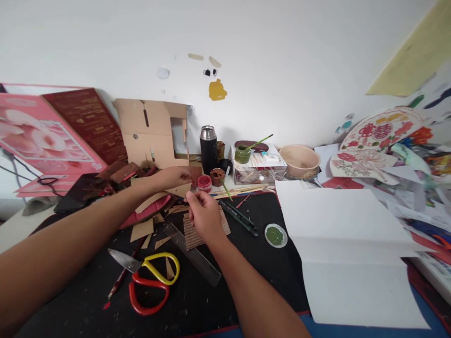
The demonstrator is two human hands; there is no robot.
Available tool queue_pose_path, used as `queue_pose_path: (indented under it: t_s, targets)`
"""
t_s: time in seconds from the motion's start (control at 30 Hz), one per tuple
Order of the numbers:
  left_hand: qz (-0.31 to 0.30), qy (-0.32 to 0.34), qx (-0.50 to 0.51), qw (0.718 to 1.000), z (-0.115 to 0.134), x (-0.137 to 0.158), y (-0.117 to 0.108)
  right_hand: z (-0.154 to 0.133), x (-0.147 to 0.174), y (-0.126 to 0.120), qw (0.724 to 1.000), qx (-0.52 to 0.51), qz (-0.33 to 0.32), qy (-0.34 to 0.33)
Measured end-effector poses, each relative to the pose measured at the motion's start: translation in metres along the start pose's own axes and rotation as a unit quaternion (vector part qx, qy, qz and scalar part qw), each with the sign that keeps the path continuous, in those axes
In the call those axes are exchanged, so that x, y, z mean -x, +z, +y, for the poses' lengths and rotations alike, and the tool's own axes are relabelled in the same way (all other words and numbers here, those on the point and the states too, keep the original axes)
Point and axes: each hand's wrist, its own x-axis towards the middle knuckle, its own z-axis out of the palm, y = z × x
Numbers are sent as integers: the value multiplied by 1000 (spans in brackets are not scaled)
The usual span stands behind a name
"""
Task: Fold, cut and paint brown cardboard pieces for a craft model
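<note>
My right hand is closed in a pinch at the end of a small tan piece of cardboard. Beyond it, my left hand has curled fingers near the red paint jar; what they hold, if anything, is hidden. Under my right hand lies a corrugated cardboard piece, partly covered by it. A clear ruler runs beside that piece. Scissors with one yellow and one red handle lie open nearer to me. A dark green utility knife rests to the right.
Cardboard scraps lie on the black mat. Behind stand a black thermos, a brown paint jar, a green paint jar and a beige bowl. A green-smeared lid and white paper lie to the right.
</note>
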Motion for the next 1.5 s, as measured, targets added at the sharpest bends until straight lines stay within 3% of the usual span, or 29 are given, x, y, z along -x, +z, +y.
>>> queue_pose_path:
  t_s: [0.17,0.3,0.4,0.57,0.73,1.23,1.37,1.5]
  targets:
    - [14,-15,67,998,8,30,-7,-1,1,0,1000,5,-3,1]
    - [60,-77,206,974,22,70,0,-4,2,-1,1000,-5,0,11]
    - [55,-110,182,976,35,98,10,-7,1,-4,1000,-11,8,11]
    - [35,-20,123,992,66,126,35,-9,-1,-7,1000,-6,19,7]
    - [24,33,39,998,86,134,60,-4,-2,-9,999,4,31,7]
    - [67,45,45,996,83,179,59,-4,7,0,995,90,38,-24]
    - [101,52,5,994,75,174,50,-1,7,-2,993,101,53,-17]
    - [110,61,-86,988,51,158,38,2,5,-4,994,89,58,-16]
